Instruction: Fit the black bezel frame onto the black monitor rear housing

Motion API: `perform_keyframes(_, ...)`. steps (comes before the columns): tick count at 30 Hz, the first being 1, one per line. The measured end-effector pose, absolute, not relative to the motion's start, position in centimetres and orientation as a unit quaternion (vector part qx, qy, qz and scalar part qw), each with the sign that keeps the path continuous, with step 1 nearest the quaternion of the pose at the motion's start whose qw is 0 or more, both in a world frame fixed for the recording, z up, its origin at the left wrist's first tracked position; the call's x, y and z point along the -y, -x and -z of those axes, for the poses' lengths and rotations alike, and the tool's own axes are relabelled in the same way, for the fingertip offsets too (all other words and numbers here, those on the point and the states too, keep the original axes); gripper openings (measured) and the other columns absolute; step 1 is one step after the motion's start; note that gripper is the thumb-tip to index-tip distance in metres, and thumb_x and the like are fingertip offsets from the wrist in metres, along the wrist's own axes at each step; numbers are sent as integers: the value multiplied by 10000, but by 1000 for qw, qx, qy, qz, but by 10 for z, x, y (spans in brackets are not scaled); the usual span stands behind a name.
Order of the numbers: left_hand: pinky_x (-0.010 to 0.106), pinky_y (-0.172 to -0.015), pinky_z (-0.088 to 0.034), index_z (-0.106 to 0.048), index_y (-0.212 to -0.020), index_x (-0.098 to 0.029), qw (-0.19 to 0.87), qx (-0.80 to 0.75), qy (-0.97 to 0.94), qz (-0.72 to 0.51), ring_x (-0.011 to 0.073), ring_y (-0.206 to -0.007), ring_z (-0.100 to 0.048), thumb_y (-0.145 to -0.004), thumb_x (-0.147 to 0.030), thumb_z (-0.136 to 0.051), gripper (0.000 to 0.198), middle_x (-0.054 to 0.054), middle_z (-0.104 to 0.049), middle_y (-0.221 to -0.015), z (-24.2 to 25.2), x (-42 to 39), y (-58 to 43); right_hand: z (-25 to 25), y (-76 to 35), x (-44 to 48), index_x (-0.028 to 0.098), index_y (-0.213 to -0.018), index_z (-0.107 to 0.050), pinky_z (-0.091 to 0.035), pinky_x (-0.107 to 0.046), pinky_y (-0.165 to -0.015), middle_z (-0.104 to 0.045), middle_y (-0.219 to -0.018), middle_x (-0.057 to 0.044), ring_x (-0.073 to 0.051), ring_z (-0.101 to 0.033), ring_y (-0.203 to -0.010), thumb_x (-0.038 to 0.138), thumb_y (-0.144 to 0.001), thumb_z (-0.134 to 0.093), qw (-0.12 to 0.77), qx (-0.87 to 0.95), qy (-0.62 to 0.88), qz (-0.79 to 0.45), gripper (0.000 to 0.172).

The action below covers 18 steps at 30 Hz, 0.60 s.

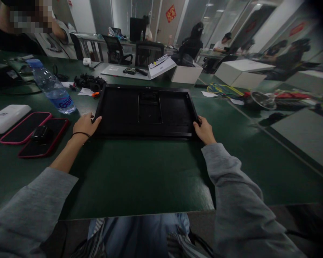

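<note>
A wide, shallow black tray-like panel (pixel 121 111) with a raised rim lies on the green table in front of me. A narrower rectangular section stands out in the middle of its inner face. My left hand (pixel 86 125) grips its left side, thumb over the rim and a dark band around the wrist. At the opposite side, my right hand (pixel 204 129) has its thumb on the rim. The fingers of both hands are partly hidden by the panel's edges.
On the left are a tilted water bottle (pixel 55 91), two phones (pixel 27 127) and a white device (pixel 9 116). Black cables (pixel 88 82) lie behind. White boxes (pixel 187 72) stand at the back. To the right are coloured wires (pixel 226 90) and a metal bowl-shaped object (pixel 262 100). People sit farther off.
</note>
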<state>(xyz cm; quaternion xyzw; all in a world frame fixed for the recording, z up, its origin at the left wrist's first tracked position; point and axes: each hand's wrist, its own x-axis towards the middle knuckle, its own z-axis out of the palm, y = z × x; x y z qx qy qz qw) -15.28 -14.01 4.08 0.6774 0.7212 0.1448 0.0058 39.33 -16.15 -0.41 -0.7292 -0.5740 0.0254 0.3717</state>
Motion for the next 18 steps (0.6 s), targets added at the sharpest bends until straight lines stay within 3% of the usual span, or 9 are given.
perform_keyframes(5, 487, -955, -521, -686, -1274, -173, 25, -733, -668, -128, 366, -1181, -644, -1006, -525, -288, 595, 196, -684, -1280, -37, 134, 151, 7, -387, 161, 95, -1376, -602, -478, -529, -1098, -685, -1310, -221, -344, -645, -1234, 273, -895, -486, 368, 563, 740, 0, 526)
perform_keyframes(12, 517, -1012, -485, -578, -1439, -154, -35, -715, -677, -170, 378, -1239, -608, -991, -429, -360, 570, 210, -649, -1352, -48, 147, 138, 6, -382, 156, 128, -1343, -643, -447, -576, -1118, -681, -1309, -209, -347, -613, -1250, 293, -915, -458, 397, 579, 710, 55, 495)
perform_keyframes(18, 516, -1005, -478, -583, -1432, -158, -52, -701, -684, -196, 379, -1219, -611, -988, -386, -366, 544, 206, -680, -1291, -58, 158, 136, -1, -385, 162, 113, -1374, -618, -457, -574, -1112, -677, -1315, -208, -341, -622, -1240, 254, -899, -453, 414, 567, 708, 72, 523)
